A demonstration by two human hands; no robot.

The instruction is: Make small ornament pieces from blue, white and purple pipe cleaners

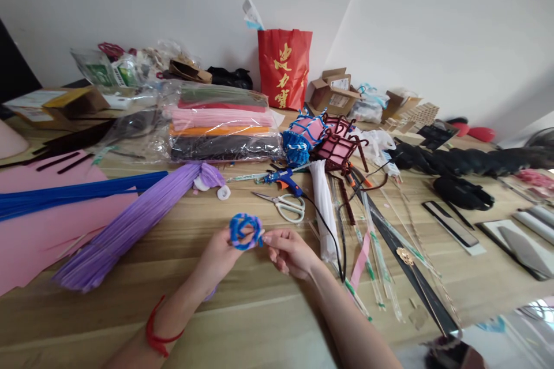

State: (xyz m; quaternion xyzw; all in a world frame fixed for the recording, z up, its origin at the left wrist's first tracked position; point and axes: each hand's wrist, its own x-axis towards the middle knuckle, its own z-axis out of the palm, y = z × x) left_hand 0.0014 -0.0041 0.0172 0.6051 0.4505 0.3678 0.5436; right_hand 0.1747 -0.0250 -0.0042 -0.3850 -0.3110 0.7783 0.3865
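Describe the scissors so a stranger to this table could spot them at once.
Start at the red bag against the back wall and come straight toward the camera. Between the blue glue gun and the hand-held blue pipe-cleaner coil lie the scissors, the only thing there with white loop handles.

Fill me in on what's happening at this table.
A person holds a small blue pipe-cleaner coil in both hands above a wooden table. The left hand grips it from below, and the right hand pinches its edge. A purple pipe-cleaner bundle lies to the left. Scissors and a blue glue gun lie just beyond the hands, untouched.
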